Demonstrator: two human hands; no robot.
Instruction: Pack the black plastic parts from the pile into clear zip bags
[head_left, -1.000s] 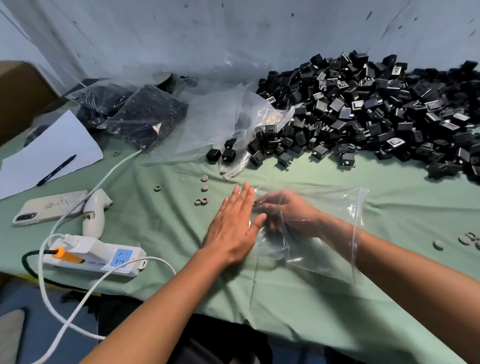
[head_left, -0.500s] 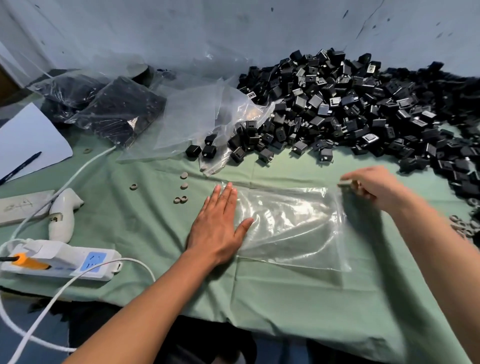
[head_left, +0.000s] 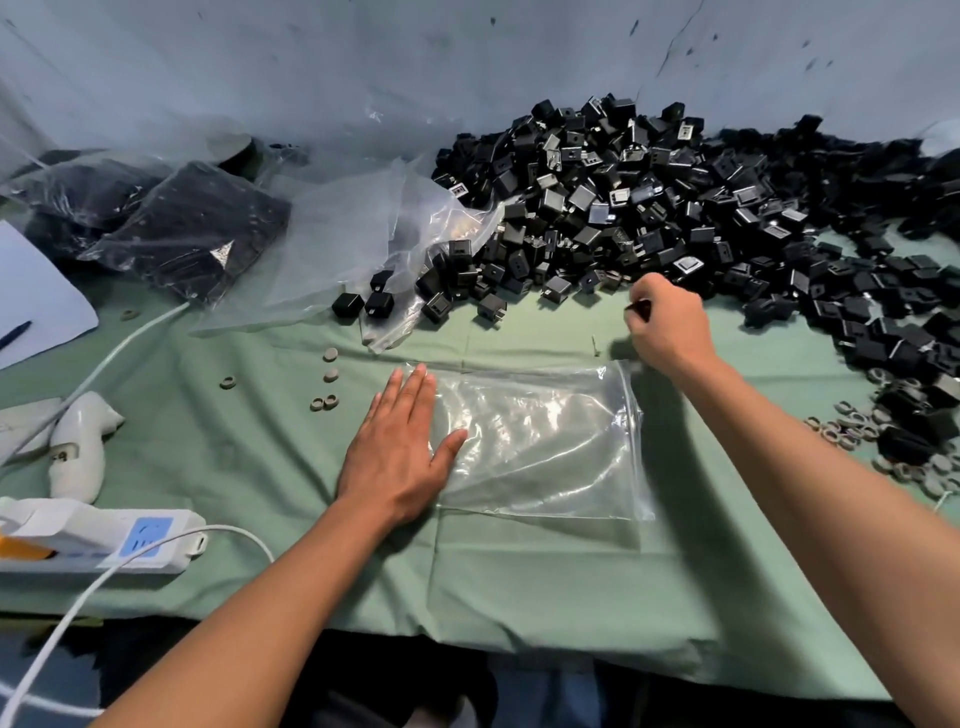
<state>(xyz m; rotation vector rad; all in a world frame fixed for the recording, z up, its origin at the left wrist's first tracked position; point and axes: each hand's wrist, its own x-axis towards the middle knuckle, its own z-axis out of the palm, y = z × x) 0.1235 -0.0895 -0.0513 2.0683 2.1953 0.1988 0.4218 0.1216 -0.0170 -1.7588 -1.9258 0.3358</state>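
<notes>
A big pile of black plastic parts (head_left: 649, 208) covers the back right of the green cloth. An empty clear zip bag (head_left: 545, 441) lies flat in front of it, with its zip edge to the right. My left hand (head_left: 400, 452) rests flat, fingers spread, on the bag's left edge. My right hand (head_left: 667, 327) is at the near edge of the pile, just beyond the bag's far right corner. Its fingers are curled around a small dark part that only peeks out at the fingertips.
Filled bags of black parts (head_left: 192, 228) and loose empty bags (head_left: 353, 244) lie at the back left. Small grey rings (head_left: 327, 379) sit left of the bag, more rings (head_left: 857, 426) at the right. A white power strip (head_left: 104, 540), cable and white tool (head_left: 78, 447) occupy the near left.
My right hand has come out of the bag, let go of its right edge and moved up to the pile. The bag now lies flat. My left hand has stayed pressed on it.
</notes>
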